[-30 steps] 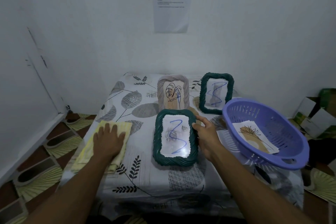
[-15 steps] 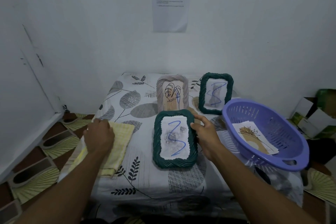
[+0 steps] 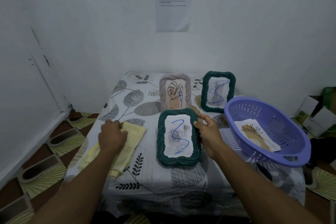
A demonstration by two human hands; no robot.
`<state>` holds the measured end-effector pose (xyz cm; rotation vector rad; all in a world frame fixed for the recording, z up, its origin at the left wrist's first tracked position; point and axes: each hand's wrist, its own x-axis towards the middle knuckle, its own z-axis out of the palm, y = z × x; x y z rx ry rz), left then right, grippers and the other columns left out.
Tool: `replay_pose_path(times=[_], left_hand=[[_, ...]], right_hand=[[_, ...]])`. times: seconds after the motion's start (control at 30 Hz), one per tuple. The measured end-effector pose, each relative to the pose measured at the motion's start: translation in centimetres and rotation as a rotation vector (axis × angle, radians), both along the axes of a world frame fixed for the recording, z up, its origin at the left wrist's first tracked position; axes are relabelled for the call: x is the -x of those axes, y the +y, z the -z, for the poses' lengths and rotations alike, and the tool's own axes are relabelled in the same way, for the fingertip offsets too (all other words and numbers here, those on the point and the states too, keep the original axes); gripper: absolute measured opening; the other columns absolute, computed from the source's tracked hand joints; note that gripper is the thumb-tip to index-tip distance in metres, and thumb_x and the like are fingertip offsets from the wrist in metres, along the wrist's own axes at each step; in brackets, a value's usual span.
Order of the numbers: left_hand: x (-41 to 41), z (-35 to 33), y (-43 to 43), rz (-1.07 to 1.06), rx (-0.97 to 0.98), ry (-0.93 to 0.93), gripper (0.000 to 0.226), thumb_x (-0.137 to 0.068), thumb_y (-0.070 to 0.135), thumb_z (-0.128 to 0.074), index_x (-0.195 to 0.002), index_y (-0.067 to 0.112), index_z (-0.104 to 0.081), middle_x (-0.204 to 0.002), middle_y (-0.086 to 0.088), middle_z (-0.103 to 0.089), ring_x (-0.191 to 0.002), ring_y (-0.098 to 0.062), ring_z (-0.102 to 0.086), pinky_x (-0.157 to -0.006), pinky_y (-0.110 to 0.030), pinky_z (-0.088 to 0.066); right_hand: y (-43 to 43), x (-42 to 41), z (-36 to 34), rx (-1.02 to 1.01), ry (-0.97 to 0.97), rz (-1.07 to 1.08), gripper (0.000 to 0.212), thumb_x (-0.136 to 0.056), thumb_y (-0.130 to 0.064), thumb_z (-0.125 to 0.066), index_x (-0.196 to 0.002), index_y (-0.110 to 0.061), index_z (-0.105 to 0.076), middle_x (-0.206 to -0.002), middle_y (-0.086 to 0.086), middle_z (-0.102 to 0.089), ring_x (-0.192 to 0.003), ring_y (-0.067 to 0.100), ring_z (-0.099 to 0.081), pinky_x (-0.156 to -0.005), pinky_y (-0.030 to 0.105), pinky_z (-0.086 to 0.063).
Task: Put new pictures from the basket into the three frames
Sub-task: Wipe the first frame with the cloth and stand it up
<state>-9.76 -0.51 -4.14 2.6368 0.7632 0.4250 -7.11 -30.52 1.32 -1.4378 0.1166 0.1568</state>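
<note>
A dark green woven frame (image 3: 179,160) lies flat in the middle of the table, holding a picture scribbled over in blue. My right hand (image 3: 209,132) grips its right edge. My left hand (image 3: 111,135) rests on a yellow cloth (image 3: 127,149) and pinches its far edge. Behind stand a beige frame (image 3: 175,91) with a leaf drawing and a second green frame (image 3: 218,91) with a blue scribble. On the right, a purple basket (image 3: 283,120) holds pictures (image 3: 257,137), the top one a brown plant sketch.
The small table wears a leaf-print cloth (image 3: 141,174) and stands against a white wall with a printed sheet (image 3: 172,2) taped up. Cardboard boxes (image 3: 316,114) sit on the floor at the right. Patterned floor tiles (image 3: 45,169) show on the left.
My left hand slid from flat on the yellow cloth's middle to its far left edge and curled its fingers. My right hand stayed on the green frame.
</note>
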Motion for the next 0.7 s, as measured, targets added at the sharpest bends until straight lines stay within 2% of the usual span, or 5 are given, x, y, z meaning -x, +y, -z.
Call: replay_pose_path(times=[0.23, 0.47, 0.5, 0.6, 0.7], left_hand=[[-0.2, 0.1, 0.5, -0.073, -0.04, 0.037, 0.019, -0.092, 0.031, -0.053, -0.1, 0.015, -0.057, -0.112, -0.01, -0.059, -0.111, -0.033, -0.046, -0.092, -0.044, -0.034], [-1.0, -1.7, 1.4, -0.089, 0.268, 0.094, 0.016, -0.087, 0.037, -0.059, -0.084, 0.023, -0.052, -0.095, -0.003, -0.06, -0.104, -0.028, -0.051, -0.099, -0.045, -0.026], [-1.1, -2.6, 1.1, -0.013, 0.323, 0.058, 0.017, -0.088, 0.034, -0.059, -0.08, 0.021, -0.051, -0.088, -0.001, -0.057, -0.098, -0.025, -0.052, -0.096, -0.043, -0.03], [-0.6, -6.5, -1.5, 0.286, 0.537, -0.161, 0.021, -0.092, 0.025, -0.055, -0.075, 0.015, -0.049, -0.071, -0.001, -0.048, -0.071, -0.018, -0.045, -0.063, -0.03, -0.036], [0.6, -9.8, -5.6, 0.473, 0.66, -0.344, 0.019, -0.093, 0.024, -0.057, -0.079, 0.012, -0.056, -0.07, 0.003, -0.052, -0.061, -0.007, -0.045, -0.056, -0.019, -0.037]], right_hand=[[1.2, 0.0, 0.0, 0.01, 0.016, -0.049, 0.029, -0.097, -0.006, -0.05, -0.122, -0.012, -0.063, -0.102, 0.007, -0.072, -0.074, 0.016, -0.065, -0.06, 0.027, -0.05], [2.8, -0.1, 0.0, -0.016, 0.046, -0.077, 0.029, -0.097, -0.007, -0.05, -0.124, -0.012, -0.06, -0.091, 0.003, -0.071, -0.067, 0.013, -0.065, -0.052, 0.024, -0.049], [2.8, -0.1, -0.1, -0.021, 0.044, -0.077, 0.028, -0.097, -0.006, -0.051, -0.123, -0.012, -0.06, -0.09, 0.003, -0.071, -0.065, 0.012, -0.066, -0.051, 0.024, -0.049], [2.7, -0.3, -0.4, -0.051, 0.027, -0.069, 0.025, -0.097, -0.004, -0.051, -0.119, -0.01, -0.061, -0.086, 0.003, -0.07, -0.061, 0.012, -0.066, -0.049, 0.023, -0.05], [2.9, -0.3, -0.7, -0.053, 0.013, -0.065, 0.023, -0.097, -0.005, -0.051, -0.117, -0.01, -0.061, -0.086, 0.006, -0.07, -0.067, 0.017, -0.065, -0.054, 0.025, -0.052]])
